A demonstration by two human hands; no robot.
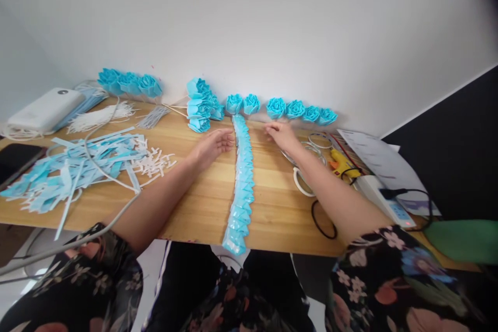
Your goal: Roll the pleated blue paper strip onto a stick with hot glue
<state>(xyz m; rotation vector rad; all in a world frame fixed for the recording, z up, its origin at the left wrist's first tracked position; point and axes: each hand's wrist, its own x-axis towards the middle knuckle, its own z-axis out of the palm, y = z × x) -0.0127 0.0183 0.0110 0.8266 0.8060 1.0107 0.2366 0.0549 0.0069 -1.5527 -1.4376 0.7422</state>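
A long strip of overlapping, folded light-blue pieces (244,176) lies down the middle of the wooden table, its near end hanging just past the front edge. Close to its left side is my left hand (215,146), fingers loosely bent and apart, with nothing in it. My right hand (283,136) hovers right of the strip, below the row of blue flowers, its fingers loosely curled and holding nothing visible. Two blue paper-like flowers (243,104) stand at the strip's far end. More blue flowers (301,110) line the wall to the right, and a stacked bunch (199,106) lies to the left.
On the left are light-blue scraps (85,166), white snippets (155,162), white cords (101,116), a white box-shaped device (46,109) and a phone (17,161). A cable crosses there. Tape rolls (303,181), a yellow glue gun (344,165) and a power strip (383,199) lie right.
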